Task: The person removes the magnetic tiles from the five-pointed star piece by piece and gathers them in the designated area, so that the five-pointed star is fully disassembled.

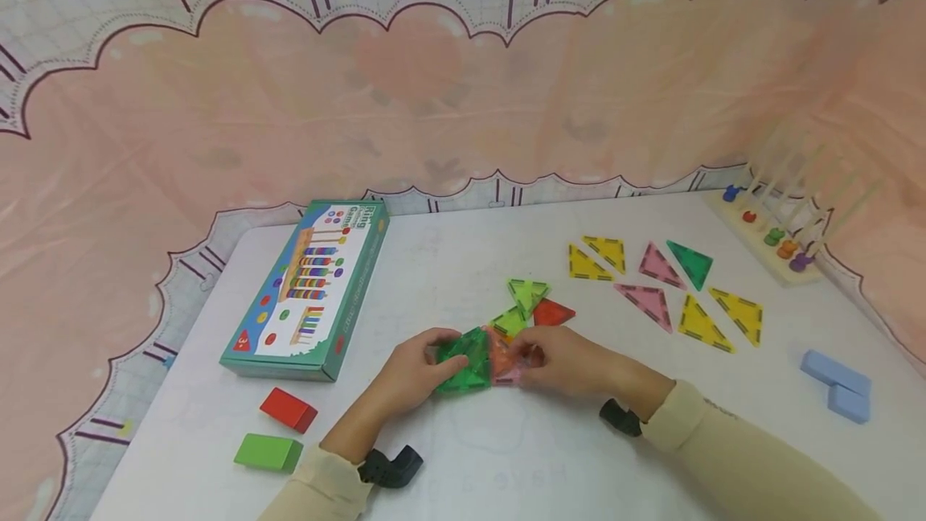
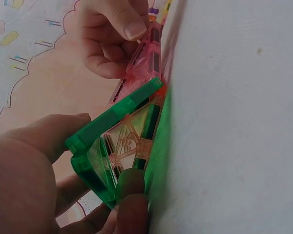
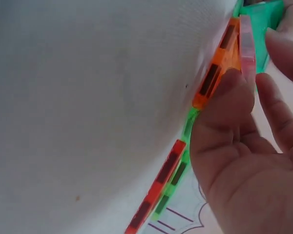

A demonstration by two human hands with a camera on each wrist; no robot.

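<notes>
Tiles of translucent green plastic [image 1: 476, 354], set at an angle to each other, sit at the centre of the frame, where the left hand [image 1: 405, 372] pinches them between thumb and fingers. Just right of them, a translucent orange plastic tile [image 1: 501, 358] and a translucent pink plastic tile [image 3: 247, 48] lie between the hands, nearer the right hand [image 1: 567, 360], which pinches the pink one. The green-to-orange seam runs roughly up and down the frame. Above it are two lime-green triangles [image 1: 527, 293] and one red triangle [image 1: 552, 313]. Toward the right, on the white counter [image 1: 448, 264], lie four yellow triangles [image 1: 589, 266], two pink triangles [image 1: 644, 304] and one green triangle [image 1: 690, 264].
</notes>
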